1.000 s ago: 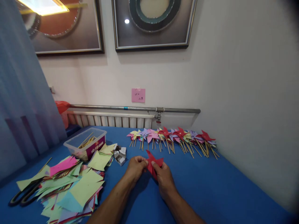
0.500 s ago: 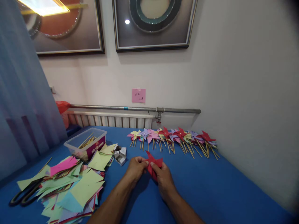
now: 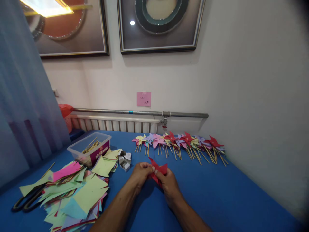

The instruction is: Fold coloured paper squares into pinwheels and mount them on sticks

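Observation:
Between my two hands is a red paper pinwheel [image 3: 161, 168], its pointed blades folded toward the middle. My left hand [image 3: 143, 175] pinches its left side with thumb and fingers. From the right, my right hand [image 3: 169, 184] grips it, the thumb pressed near the centre. Both thumbs almost meet there, and they cover the pinwheel's middle. No stick shows on it. Just left of my hands stands a small open white box [image 3: 125, 161]; its contents are too small to make out.
Finished pinwheels [image 3: 178, 141] on sticks lie in a row at the back of the blue table [image 3: 217, 199]. On the left are a heap of cut coloured paper [image 3: 79, 196], black-handled scissors [image 3: 29, 200] and a clear plastic tub [image 3: 90, 148] of sticks. A pipe [image 3: 140, 112] runs along the wall.
The red pinwheel has tilted slightly in my hands, and its upper point has shifted left. My thumbs have moved a little closer together. Everything on the table lies as before.

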A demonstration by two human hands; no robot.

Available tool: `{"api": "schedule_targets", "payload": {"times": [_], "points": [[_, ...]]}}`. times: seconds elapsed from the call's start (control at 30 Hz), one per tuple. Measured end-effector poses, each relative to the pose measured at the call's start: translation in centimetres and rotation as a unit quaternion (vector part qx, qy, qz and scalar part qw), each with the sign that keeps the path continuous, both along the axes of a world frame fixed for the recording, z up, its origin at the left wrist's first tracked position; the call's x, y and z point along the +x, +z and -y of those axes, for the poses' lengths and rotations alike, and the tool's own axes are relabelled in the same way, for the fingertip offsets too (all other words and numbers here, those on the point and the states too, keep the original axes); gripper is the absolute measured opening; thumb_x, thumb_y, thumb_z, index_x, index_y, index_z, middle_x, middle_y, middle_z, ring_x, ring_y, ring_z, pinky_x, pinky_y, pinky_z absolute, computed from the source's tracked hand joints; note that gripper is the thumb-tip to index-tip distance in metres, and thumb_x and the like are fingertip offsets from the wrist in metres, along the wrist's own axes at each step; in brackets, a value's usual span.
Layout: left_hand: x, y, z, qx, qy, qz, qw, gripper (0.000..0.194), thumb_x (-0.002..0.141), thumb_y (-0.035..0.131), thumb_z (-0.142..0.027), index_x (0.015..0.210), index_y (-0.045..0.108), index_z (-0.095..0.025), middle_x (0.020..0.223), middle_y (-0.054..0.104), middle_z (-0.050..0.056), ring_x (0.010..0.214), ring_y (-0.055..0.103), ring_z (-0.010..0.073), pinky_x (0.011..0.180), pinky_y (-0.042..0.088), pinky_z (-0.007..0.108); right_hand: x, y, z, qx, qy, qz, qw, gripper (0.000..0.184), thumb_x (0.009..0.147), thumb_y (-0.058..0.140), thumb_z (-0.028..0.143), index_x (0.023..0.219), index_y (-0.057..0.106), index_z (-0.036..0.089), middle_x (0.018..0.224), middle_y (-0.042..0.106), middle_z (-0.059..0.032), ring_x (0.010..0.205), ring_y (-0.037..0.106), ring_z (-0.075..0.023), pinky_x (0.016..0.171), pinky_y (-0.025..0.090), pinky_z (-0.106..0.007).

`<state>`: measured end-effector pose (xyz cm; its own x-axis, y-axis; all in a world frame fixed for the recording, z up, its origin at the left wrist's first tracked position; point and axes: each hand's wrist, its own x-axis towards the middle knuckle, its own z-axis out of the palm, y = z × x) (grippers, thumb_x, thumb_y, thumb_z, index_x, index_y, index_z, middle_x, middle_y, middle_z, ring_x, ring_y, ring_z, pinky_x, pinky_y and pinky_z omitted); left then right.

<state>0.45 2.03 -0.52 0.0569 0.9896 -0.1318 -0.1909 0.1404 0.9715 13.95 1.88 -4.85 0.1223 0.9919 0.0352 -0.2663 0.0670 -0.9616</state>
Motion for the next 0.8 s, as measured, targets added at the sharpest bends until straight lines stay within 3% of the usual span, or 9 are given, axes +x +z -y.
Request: {"api": "schedule_targets", "payload": {"times": [0.23,0.43,0.8], "points": [[-0.26,-0.55,-0.47,0.026,-0.013,0.005,1.000,0.035,0.058,0.088,-0.039,0.060,0.061,-0.017,0.048,0.054,-0.003,0.044,0.040,0.0077,0.050,0.026,0.024,-0.07,0.79,0.53,-0.009,0.035,-0.027,0.999,0.036,0.065,0.090,0.041,0.089,0.076,0.018,0.079,0.080,-0.0038,0.069,0.070,-0.0206,0.068,0.054,-0.030],[0.12,-0.32,-0.35,0.048,-0.003,0.017,0.999,0.034,0.060,0.088,-0.038,0.060,0.061,-0.017,0.049,0.055,-0.004,0.045,0.042,0.0077,0.051,0.027,0.023,-0.17,1.09,0.92,-0.007,0.033,-0.033,0.999,0.034,0.067,0.088,0.045,0.087,0.077,0.020,0.079,0.081,-0.0044,0.071,0.071,-0.0242,0.062,0.053,-0.030],[0.15,-0.01,-0.30,0.036,0.002,-0.006,0.999,0.028,0.061,0.084,-0.028,0.057,0.058,-0.018,0.047,0.053,-0.005,0.044,0.042,0.0080,0.051,0.028,0.023,-0.01,0.18,0.16,-0.008,0.031,-0.020,0.999,0.030,0.069,0.087,0.042,0.086,0.080,0.019,0.081,0.082,-0.0058,0.067,0.070,-0.0224,0.064,0.053,-0.031]]}}
